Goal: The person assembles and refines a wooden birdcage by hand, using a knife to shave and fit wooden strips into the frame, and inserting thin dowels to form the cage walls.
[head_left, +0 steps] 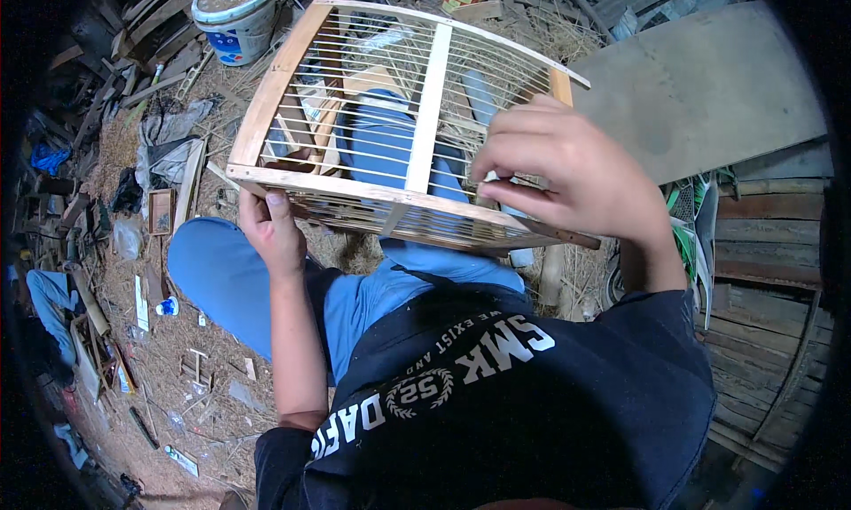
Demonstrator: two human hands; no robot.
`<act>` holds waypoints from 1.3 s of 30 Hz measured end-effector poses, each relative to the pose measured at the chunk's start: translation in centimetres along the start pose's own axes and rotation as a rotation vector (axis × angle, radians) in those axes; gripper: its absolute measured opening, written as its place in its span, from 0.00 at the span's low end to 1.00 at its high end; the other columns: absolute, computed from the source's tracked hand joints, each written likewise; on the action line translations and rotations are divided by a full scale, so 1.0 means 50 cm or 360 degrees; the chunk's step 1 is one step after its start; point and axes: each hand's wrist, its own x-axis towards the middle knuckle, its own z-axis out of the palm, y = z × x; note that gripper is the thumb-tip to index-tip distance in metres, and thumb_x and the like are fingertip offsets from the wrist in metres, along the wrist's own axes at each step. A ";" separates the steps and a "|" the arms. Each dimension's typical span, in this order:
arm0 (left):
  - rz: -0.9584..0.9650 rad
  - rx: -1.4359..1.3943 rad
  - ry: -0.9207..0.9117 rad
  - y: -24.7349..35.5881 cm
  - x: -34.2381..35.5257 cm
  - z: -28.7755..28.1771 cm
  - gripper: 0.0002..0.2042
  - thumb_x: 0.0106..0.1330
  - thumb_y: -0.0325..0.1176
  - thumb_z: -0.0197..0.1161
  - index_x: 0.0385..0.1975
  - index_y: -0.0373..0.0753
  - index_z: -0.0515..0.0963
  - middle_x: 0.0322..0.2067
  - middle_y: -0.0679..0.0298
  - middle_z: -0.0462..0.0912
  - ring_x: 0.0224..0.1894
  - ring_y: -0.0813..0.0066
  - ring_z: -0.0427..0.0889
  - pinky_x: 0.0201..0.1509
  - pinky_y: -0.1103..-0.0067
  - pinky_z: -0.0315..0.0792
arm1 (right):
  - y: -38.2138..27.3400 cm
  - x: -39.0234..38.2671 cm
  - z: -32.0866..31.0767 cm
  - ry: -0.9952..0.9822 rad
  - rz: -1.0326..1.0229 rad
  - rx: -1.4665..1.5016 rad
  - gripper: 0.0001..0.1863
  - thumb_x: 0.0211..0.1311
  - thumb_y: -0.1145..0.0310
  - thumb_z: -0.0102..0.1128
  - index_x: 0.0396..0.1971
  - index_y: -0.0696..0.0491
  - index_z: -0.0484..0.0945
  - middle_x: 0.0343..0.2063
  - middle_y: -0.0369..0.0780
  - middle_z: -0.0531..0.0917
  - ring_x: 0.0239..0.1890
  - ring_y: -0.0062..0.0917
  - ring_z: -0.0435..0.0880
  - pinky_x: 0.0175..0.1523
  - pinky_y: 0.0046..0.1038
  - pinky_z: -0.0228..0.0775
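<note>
While the left hand (270,231) is clamping the near rail (355,187) of the wooden cage (430,107), the right hand (567,169) is curling over the cage's right side, thumb and fingertips close together; whether they are pinching anything, I cannot tell. The cage is tilting above blue trousers (222,275). Beyond, a white bucket (253,42) is standing upper left; a grey board (700,85) is lying right.
</note>
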 end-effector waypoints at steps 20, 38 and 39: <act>-0.0037 -0.0089 -0.0093 -0.026 0.008 -0.014 0.28 0.79 0.51 0.56 0.58 0.27 0.72 0.50 0.52 0.83 0.51 0.64 0.84 0.59 0.69 0.75 | -0.030 0.049 0.024 0.0003 0.0020 -0.0430 0.05 0.56 0.67 0.67 0.27 0.52 0.81 0.26 0.38 0.81 0.36 0.32 0.84 0.46 0.35 0.67; -0.0089 -0.0135 -0.0045 -0.031 0.006 -0.008 0.29 0.76 0.54 0.59 0.57 0.29 0.73 0.48 0.52 0.84 0.49 0.64 0.85 0.57 0.69 0.76 | 0.009 0.014 0.025 0.0111 0.0135 -0.0032 0.07 0.57 0.72 0.67 0.35 0.55 0.82 0.31 0.39 0.83 0.37 0.32 0.83 0.49 0.35 0.71; -0.0079 -0.0129 -0.0042 -0.032 0.009 -0.013 0.29 0.76 0.54 0.59 0.57 0.29 0.73 0.48 0.52 0.84 0.49 0.64 0.85 0.57 0.69 0.76 | 0.011 0.019 0.023 0.0118 0.0125 -0.0033 0.07 0.57 0.72 0.67 0.35 0.55 0.82 0.31 0.39 0.83 0.37 0.32 0.83 0.49 0.35 0.71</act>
